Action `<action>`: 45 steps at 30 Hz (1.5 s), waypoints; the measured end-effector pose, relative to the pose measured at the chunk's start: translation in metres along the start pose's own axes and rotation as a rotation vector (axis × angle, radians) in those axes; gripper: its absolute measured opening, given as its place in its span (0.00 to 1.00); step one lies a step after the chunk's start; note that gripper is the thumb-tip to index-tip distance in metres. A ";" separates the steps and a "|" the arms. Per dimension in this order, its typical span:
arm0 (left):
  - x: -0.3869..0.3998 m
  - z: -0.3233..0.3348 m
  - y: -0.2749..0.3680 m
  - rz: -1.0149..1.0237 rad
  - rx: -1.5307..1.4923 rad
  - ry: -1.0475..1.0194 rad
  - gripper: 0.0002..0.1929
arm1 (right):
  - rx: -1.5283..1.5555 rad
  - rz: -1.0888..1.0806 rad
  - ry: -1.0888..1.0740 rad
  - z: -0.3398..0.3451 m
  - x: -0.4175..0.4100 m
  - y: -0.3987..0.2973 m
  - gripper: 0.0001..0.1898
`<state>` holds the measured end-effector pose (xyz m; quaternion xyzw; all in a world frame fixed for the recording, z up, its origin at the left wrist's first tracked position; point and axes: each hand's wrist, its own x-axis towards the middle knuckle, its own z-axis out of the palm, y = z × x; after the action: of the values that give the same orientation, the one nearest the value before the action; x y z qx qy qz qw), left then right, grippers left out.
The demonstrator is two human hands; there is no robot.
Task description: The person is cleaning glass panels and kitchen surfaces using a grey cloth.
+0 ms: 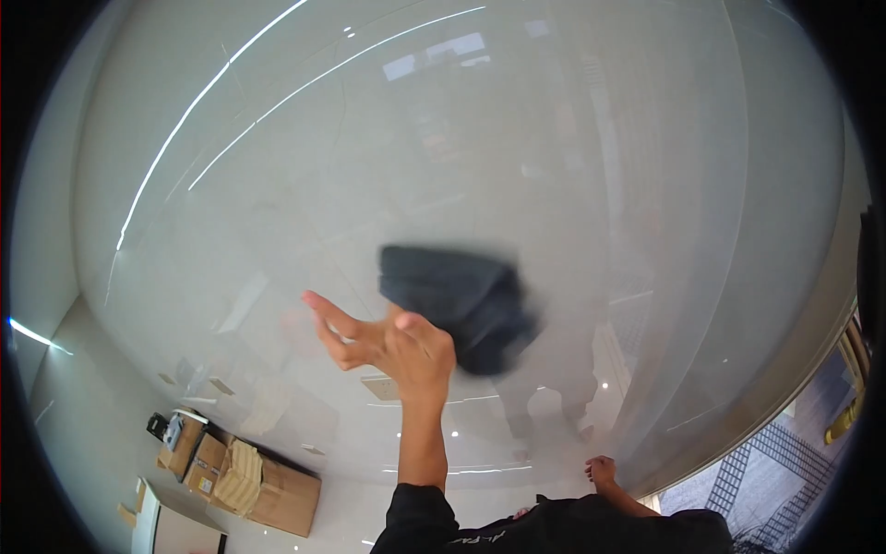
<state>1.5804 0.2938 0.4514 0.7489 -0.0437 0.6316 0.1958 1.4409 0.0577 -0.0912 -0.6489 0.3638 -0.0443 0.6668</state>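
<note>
My left hand (408,346) is raised in front of a glossy pale wall (484,173), with some fingers pointing off to the left. A dark blue-grey cloth (453,291) is at that hand, spreading to its right and blurred by motion. The cloth seems gripped between the thumb and fingers, though part of the grip is hidden behind it. Low on the right, my right hand (601,471) hangs beside my body with its fingers loosely curled. Nothing shows in it.
Several cardboard boxes (284,495) are stacked at the wall's foot, lower left, near a white cabinet (183,530). A socket plate (379,388) sits on the wall behind my left forearm. At the lower right is a doorway with patterned flooring (782,457) and a gold-coloured handle (842,421).
</note>
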 end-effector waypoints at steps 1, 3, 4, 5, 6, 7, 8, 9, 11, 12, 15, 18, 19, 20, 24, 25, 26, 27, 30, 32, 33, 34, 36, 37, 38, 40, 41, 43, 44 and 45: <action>0.004 0.007 -0.015 -0.031 0.008 -0.058 0.29 | -0.034 -0.024 -0.002 0.004 0.000 -0.004 0.12; -0.044 0.011 -0.018 0.002 0.077 -0.028 0.29 | -0.027 -0.045 -0.009 0.004 -0.003 -0.005 0.11; -0.060 0.016 -0.010 0.039 0.138 0.011 0.28 | -0.023 -0.024 -0.006 0.007 -0.002 -0.005 0.11; -0.063 0.022 0.002 0.044 0.137 0.017 0.28 | -0.019 0.000 -0.005 0.013 0.001 -0.005 0.11; -0.069 0.024 0.021 0.143 0.020 -0.014 0.31 | -0.024 0.007 0.004 0.013 0.009 -0.005 0.11; -0.077 0.014 0.040 0.233 -0.097 -0.065 0.35 | 0.025 0.013 0.016 0.006 0.012 0.005 0.11; -0.061 0.008 0.051 0.205 -0.145 -0.087 0.31 | 0.073 0.016 0.024 -0.001 0.009 0.011 0.11; -0.027 0.011 0.058 0.188 -0.187 -0.080 0.28 | 0.068 0.015 0.017 -0.002 0.009 0.008 0.11; -0.026 0.044 -0.006 0.217 -0.179 0.073 0.30 | 0.017 -0.011 0.011 0.006 0.005 0.000 0.11; -0.056 0.064 -0.070 -0.037 -0.100 -0.063 0.32 | 0.028 -0.047 -0.008 0.016 -0.002 -0.006 0.11; -0.094 0.037 -0.039 -0.097 -0.017 -0.108 0.33 | 0.018 -0.024 0.022 0.006 0.000 0.003 0.12; -0.047 0.012 0.026 0.149 0.016 -0.044 0.30 | 0.006 0.073 0.055 -0.009 -0.008 0.014 0.12; -0.021 0.010 0.035 0.130 -0.018 -0.057 0.30 | 0.039 0.060 0.055 -0.004 0.003 0.006 0.11; -0.001 0.009 0.034 0.163 0.050 0.070 0.30 | 0.003 0.052 0.068 -0.008 -0.004 0.009 0.11; 0.006 0.017 0.008 0.028 0.193 0.115 0.32 | 0.041 0.022 0.044 0.000 0.003 0.002 0.11; 0.002 0.023 0.014 0.031 0.193 0.118 0.32 | 0.012 0.030 0.055 0.002 0.006 0.002 0.11; -0.008 0.023 0.019 0.125 0.148 0.060 0.31 | -0.024 0.050 0.067 -0.002 0.001 0.011 0.11; -0.015 0.022 0.022 0.219 0.102 0.001 0.33 | -0.028 0.061 0.065 -0.005 -0.002 0.019 0.11; 0.035 0.007 0.012 0.171 0.181 0.044 0.34 | 0.010 0.071 0.020 0.000 0.006 0.011 0.11; 0.028 0.007 0.002 0.185 0.203 0.039 0.33 | -0.013 0.035 0.016 0.004 0.006 0.003 0.10; 0.020 0.013 0.002 0.193 0.198 0.032 0.33 | -0.009 0.037 0.015 0.005 0.008 0.005 0.10; 0.015 0.018 0.003 0.200 0.194 0.025 0.33 | -0.007 0.045 0.026 0.007 0.010 0.006 0.10; 0.021 0.022 0.013 0.288 0.129 0.048 0.31 | 0.024 0.021 0.045 0.007 0.013 0.013 0.10; 0.040 0.019 0.019 0.292 0.229 0.047 0.29 | 0.024 0.033 0.048 0.001 0.007 0.020 0.10; 0.066 0.014 0.015 0.215 0.241 0.085 0.29 | 0.013 0.038 0.032 0.003 0.008 0.020 0.10; 0.090 0.003 -0.012 0.097 0.269 0.142 0.28 | -0.034 0.043 -0.002 0.008 0.012 0.012 0.10; 0.071 0.011 -0.021 0.100 0.266 0.150 0.28 | -0.027 0.037 -0.002 0.009 0.013 0.013 0.10; 0.013 0.018 -0.022 0.156 0.355 0.098 0.28 | -0.036 0.052 0.008 0.008 0.010 0.017 0.10; -0.009 0.017 -0.010 0.192 0.254 0.025 0.28 | -0.033 0.050 0.006 0.010 0.013 0.016 0.10; -0.011 0.008 0.010 0.246 0.127 -0.018 0.29 | -0.006 0.046 0.006 0.007 0.011 0.020 0.10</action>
<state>1.5827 0.2797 0.4422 0.7545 -0.0971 0.6454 0.0687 1.4442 0.0610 -0.1143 -0.6422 0.3808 -0.0296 0.6646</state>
